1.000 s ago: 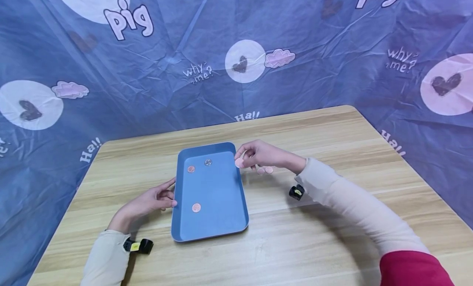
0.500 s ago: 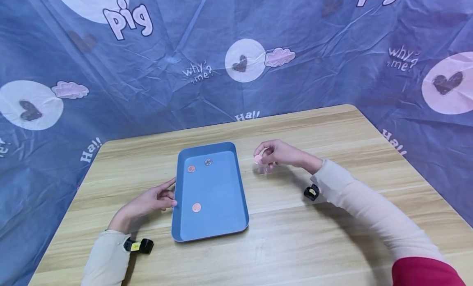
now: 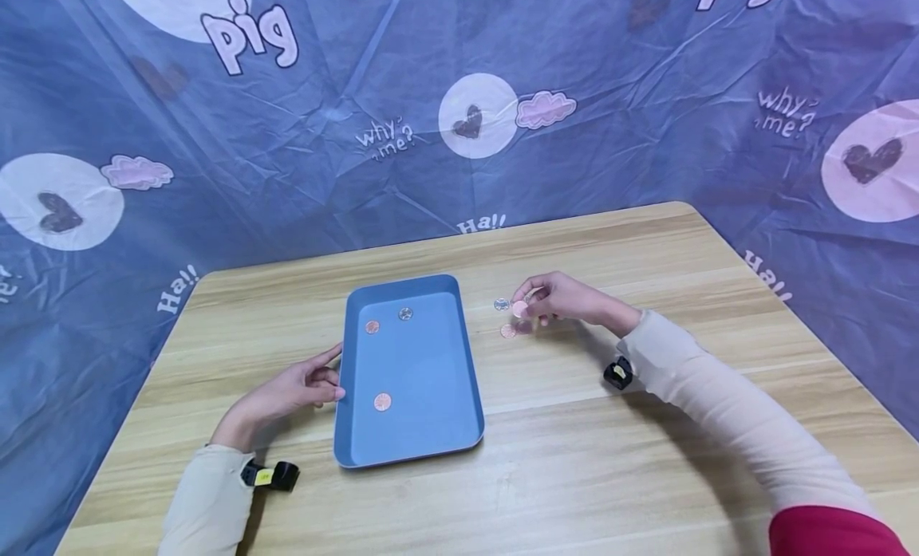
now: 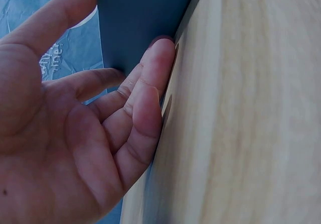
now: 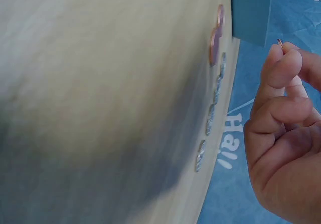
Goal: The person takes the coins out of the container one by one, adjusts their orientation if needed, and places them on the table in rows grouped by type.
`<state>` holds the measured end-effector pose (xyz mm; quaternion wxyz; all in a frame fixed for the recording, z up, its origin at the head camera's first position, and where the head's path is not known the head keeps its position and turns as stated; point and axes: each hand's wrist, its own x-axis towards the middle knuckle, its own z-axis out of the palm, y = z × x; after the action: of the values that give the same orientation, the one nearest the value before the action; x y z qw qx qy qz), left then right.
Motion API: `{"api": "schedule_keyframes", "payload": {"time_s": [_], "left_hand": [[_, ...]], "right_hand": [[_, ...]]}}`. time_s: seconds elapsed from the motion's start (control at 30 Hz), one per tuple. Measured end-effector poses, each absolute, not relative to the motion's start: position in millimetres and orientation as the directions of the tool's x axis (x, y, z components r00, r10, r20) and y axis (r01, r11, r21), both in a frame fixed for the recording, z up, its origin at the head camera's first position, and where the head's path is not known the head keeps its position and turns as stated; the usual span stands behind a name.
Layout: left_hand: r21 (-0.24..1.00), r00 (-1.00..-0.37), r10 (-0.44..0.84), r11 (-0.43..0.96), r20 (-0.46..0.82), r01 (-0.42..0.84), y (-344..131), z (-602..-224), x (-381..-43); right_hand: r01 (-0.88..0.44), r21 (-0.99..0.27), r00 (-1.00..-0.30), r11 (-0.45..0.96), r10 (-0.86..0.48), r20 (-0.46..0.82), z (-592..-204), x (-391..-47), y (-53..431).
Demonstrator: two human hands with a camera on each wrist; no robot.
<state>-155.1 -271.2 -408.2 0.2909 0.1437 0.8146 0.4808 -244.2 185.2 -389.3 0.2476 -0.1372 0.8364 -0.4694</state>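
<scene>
My right hand (image 3: 563,298) pinches a copper-coloured coin (image 3: 520,309) between thumb and fingertips, raised over the table right of the blue tray (image 3: 409,452). In the right wrist view the edge of that coin pokes out above the fingertips. My left hand (image 3: 290,392) holds the tray at its left side, thumb tip at the rim; the left wrist view shows its other fingers curled low against the outer wall. Inside the tray lie two copper coins, one upper left (image 3: 372,327) and one lower (image 3: 382,402), and a silver coin (image 3: 405,313).
Below the right hand lie copper coins (image 5: 214,47) and several silver coins (image 5: 210,120), partly hidden by the hand in the head view. The wooden table (image 3: 574,476) ends at a blue printed cloth (image 3: 323,165) behind it. Each wrist carries a black camera (image 3: 619,372).
My right hand has moved right from the tray's right rim, with the copper coin still pinched, uncovering a silver coin on the table. The left hand and tray have stayed put.
</scene>
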Motion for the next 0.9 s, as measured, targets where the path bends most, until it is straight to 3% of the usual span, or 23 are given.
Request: {"api": "schedule_keyframes", "payload": {"time_s": [0.9], "left_hand": [[0.863, -0.792, 0.508, 0.503, -0.339, -0.047, -270.3, -408.7, -155.3]], "right_hand": [[-0.011, -0.804, -0.826, 0.595, -0.458, -0.328, -404.8, -243.9, 206.6]]}}
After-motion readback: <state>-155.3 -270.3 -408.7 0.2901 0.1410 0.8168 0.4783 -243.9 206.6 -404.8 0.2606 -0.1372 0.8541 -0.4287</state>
